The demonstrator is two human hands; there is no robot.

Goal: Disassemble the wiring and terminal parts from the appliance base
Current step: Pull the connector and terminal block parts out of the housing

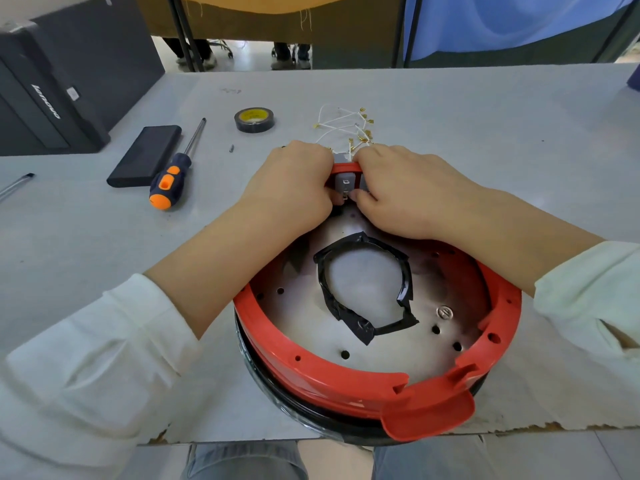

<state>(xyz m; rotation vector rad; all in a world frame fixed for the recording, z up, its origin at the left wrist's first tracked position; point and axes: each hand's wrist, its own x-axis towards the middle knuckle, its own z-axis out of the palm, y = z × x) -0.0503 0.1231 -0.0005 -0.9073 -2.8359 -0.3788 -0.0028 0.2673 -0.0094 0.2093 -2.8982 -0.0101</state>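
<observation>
A round red plastic appliance base (346, 379) with a metal floor is seen on the grey table (485, 133). At its twelve o'clock rim, a small grey terminal block (345, 182) is gripped by the left hand (294, 185) and the right hand (405, 192), fingers curled. Thin white wires with brass terminals (349, 128) are spread just beyond. A black tape roll (254, 119) and an orange-and-blue screwdriver (173, 174) lie at ten o'clock.

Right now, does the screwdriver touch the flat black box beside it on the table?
Cannot tell. In the head view the screwdriver lies along the right edge of the flat black box; its handle seems to meet the box's corner, but no plain contact or gap shows.
</observation>
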